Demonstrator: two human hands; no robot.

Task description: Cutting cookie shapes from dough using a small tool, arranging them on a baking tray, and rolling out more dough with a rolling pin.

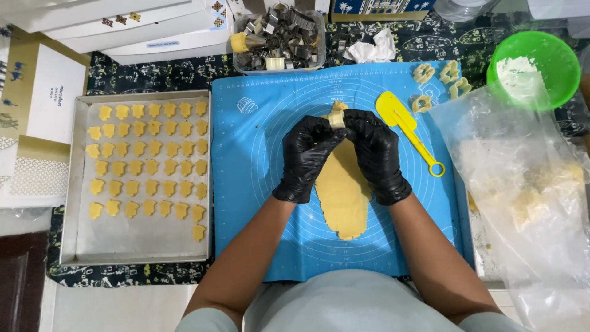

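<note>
blue mat [258, 203]: left hand [305, 157], right hand [378, 154] raised, fingers jointly pinching dough piece [337, 117].

A patterned dark table [184, 74] bears blue mat [258, 203], baking tray [67, 184], boxes [141, 27].

You have one view only, from the camera on your head, looking almost straight down from close above. It centres on the blue mat [258, 203], with the baking tray [69, 184] at the left edge and the green bowl [556, 52] top right.
</note>
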